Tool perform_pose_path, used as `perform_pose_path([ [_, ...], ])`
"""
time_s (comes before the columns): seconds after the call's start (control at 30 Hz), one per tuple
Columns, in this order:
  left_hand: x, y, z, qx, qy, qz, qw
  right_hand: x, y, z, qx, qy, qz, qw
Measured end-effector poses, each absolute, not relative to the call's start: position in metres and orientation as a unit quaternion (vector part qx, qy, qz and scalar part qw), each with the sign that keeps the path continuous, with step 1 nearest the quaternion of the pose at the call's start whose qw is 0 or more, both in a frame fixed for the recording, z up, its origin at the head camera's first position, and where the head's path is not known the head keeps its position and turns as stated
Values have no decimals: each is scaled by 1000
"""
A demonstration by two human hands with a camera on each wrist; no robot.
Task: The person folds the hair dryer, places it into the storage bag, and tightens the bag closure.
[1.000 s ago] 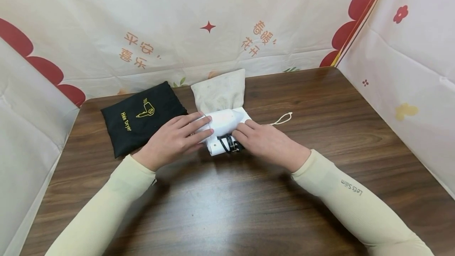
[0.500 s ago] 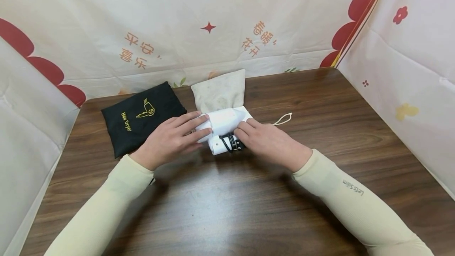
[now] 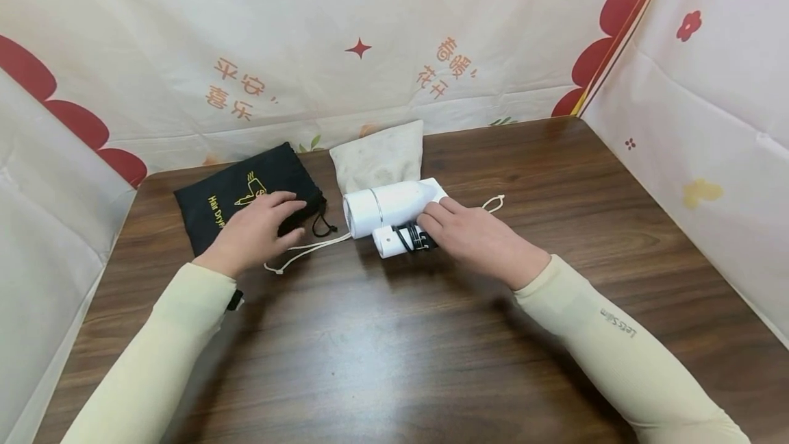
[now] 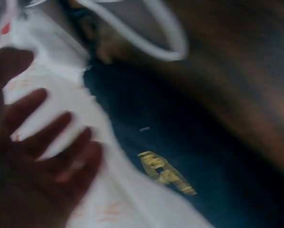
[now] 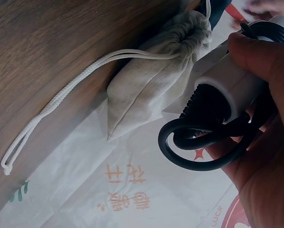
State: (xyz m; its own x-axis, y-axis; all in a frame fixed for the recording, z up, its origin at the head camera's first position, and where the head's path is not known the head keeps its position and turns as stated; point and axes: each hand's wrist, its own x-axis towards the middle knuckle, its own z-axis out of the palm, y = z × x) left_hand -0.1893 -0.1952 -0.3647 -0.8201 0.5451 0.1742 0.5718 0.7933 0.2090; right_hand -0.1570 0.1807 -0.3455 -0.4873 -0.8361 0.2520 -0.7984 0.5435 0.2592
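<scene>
A white hair dryer (image 3: pixel 394 204) with its handle folded in is near the middle of the table, the black cord (image 3: pixel 414 238) wound around that handle. My right hand (image 3: pixel 477 235) grips its right end. In the right wrist view, the thumb lies over the white handle (image 5: pixel 227 95), and a loop of black cord hangs by the fingers. My left hand (image 3: pixel 249 235) holds nothing; its fingers are apart, above the black drawstring pouch (image 3: pixel 200 201) with yellow "Hair Dryer" print. In the left wrist view the hand (image 4: pixel 46 156) is blurred.
A cream drawstring pouch (image 3: pixel 379 159) lies behind the hair dryer. Its pale cords (image 3: pixel 308 248) stretch out to left and right on the wooden table (image 3: pixel 370 362). Printed white cloth (image 3: pixel 370 5) stands along the back and sides.
My left hand has let go of the hair dryer's left end and moved left over the black pouch. The right hand still holds the dryer, which has shifted slightly right.
</scene>
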Motion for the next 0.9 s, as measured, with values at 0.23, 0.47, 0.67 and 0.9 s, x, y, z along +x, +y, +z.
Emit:
perform_pose_path([
  [0.23, -194, -209, -386, -213, -967, -103, -96, -159, 182, -348, 474, -863, -47, 169],
  [0.47, -192, -209, -384, -212, -966, -114, -97, -158, 183, -351, 481, -858, -37, 176],
  [0.67, -194, -213, -385, -199, -966, -130, -103, -157, 183, -352, 484, -858, -37, 167],
  [0.9, -200, -219, -387, -219, -960, -149, -92, -158, 182, -354, 486, -857, -31, 169],
])
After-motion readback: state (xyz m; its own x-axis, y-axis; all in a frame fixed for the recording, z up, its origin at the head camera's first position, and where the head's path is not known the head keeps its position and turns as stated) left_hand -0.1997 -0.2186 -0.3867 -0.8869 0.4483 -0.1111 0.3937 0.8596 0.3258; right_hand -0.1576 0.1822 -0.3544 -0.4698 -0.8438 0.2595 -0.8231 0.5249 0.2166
